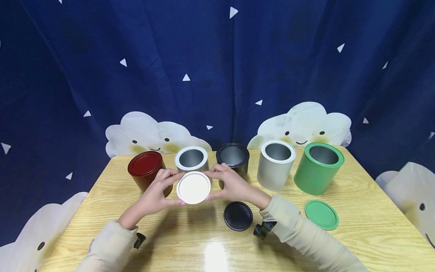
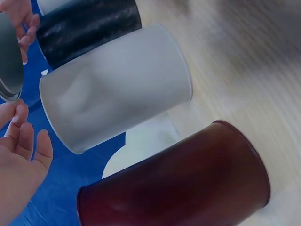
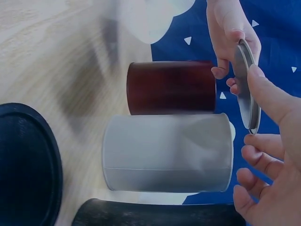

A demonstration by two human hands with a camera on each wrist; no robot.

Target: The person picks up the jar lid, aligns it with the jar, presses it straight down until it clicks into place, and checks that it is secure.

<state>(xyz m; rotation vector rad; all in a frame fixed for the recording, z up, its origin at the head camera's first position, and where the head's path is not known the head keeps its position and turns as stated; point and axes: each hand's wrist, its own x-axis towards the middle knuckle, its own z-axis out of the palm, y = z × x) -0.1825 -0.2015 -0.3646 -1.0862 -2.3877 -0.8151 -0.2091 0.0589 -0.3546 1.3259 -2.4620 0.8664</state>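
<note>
Both hands hold a round white lid [image 1: 193, 187] by its edges, raised above the table in front of an open white can [image 1: 191, 158]. My left hand [image 1: 157, 192] pinches the lid's left edge between thumb and fingers. On the opposite edge, my right hand [image 1: 231, 184] grips it the same way. The right wrist view shows the lid [image 3: 247, 87] edge-on, its metal-grey underside facing the cans. Behind the left hand stands a dark red can [image 1: 147, 166] with its red lid on. An open black can [image 1: 234, 156] is partly hidden by the right hand.
Right of the black can stand another open white can [image 1: 276, 166] and an open green can [image 1: 317, 170]. A black lid [image 1: 238, 216] and a green lid [image 1: 321, 214] lie on the wooden table [image 1: 183, 245]. A blue curtain [image 1: 204, 56] hangs behind.
</note>
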